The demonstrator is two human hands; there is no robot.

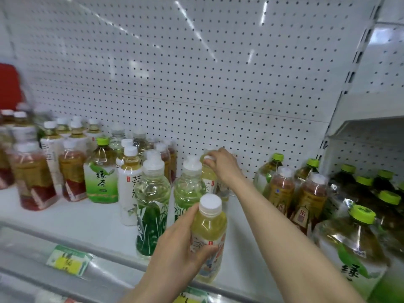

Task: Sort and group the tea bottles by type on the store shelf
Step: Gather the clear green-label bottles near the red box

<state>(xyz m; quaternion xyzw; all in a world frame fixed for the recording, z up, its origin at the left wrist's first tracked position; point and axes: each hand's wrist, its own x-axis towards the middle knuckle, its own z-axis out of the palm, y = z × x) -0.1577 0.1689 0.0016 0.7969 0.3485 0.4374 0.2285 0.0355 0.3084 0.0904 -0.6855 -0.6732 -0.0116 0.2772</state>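
Tea bottle [208,235] (white cap) in left hand [179,248]; label unreadable.

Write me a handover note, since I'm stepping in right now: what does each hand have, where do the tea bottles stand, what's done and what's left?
Left hand: gripping a pale yellow tea bottle at the shelf's front edge.
Right hand: holding the top of a matching yellow bottle near the pegboard.
Done: red-label bottles mostly grouped far left.
Left: one green-cap bottle stands among white-capped ones; brown tea bottles sit among green-cap bottles on the right.
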